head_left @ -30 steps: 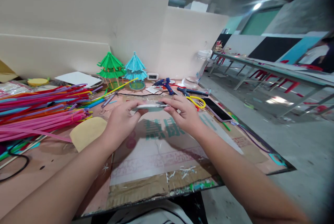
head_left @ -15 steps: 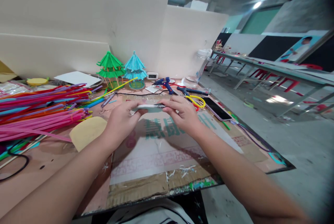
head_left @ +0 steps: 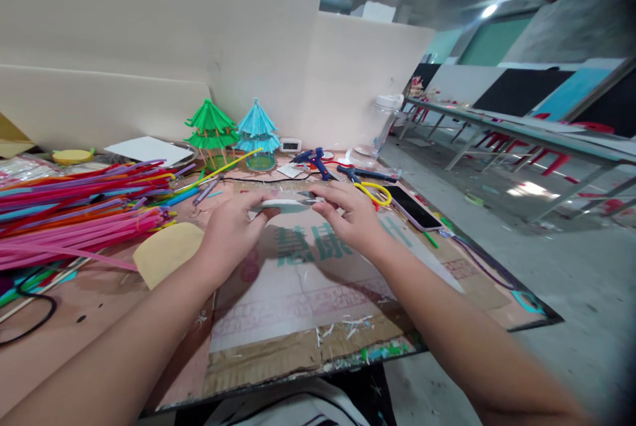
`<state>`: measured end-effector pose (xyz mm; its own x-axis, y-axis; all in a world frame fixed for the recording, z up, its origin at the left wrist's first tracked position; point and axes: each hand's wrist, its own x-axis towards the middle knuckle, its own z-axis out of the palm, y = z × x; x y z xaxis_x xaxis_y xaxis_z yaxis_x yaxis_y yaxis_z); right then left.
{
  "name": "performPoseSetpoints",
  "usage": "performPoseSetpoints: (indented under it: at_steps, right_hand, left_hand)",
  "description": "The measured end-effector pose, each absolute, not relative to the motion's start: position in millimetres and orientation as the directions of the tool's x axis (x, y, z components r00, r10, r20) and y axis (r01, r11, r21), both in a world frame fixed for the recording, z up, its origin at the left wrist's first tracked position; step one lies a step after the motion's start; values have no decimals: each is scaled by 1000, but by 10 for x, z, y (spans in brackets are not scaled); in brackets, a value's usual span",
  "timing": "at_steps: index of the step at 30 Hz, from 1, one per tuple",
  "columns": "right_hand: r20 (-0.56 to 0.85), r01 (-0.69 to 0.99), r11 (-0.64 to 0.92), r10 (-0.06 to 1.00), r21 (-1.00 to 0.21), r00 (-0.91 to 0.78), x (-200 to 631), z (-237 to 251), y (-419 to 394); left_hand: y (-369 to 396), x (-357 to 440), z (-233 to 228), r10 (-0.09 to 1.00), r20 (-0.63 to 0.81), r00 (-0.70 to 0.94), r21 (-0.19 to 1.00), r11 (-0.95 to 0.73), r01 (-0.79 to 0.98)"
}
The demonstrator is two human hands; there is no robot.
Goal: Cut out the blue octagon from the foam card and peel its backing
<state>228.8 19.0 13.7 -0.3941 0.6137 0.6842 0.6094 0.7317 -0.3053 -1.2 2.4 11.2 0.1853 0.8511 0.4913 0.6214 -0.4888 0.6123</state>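
Note:
My left hand (head_left: 237, 220) pinches a flat, pale disc-like piece (head_left: 285, 205), seen nearly edge-on above the work surface. At its right edge my right hand (head_left: 348, 211) is closed on a small, thin, dark-and-silver blade-like tool (head_left: 309, 198), whose tip meets the piece. Most of that tool is hidden by my fingers. Under both hands lies a white printed sheet (head_left: 298, 293) with green characters, on brown cardboard (head_left: 258, 366).
Pipe cleaners (head_left: 89, 207) are heaped at left beside a yellow card piece (head_left: 169, 250). Behind stand a green model pavilion (head_left: 211, 138) and a blue one (head_left: 257, 138). A glue gun (head_left: 315, 159), yellow-handled scissors (head_left: 375, 193), a phone (head_left: 413, 207) and a clear jug (head_left: 380, 124) are at right.
My right hand has shifted slightly right with the tool, showing more of it. The left hand and the piece stay nearly still. A person in the far background is no longer in view.

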Motion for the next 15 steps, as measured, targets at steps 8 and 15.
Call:
performPoseSetpoints:
  at_steps: [8,15]
  right_hand:
    - [655,619,749,594,-238,-467,2227,122,166]
    - [654,614,754,588,-232,-475,2235,118,170]
  left_hand:
    - [14,1,89,817,537,211,536,-524,663]
    - [5,9,91,809,548,214,500,-522,691]
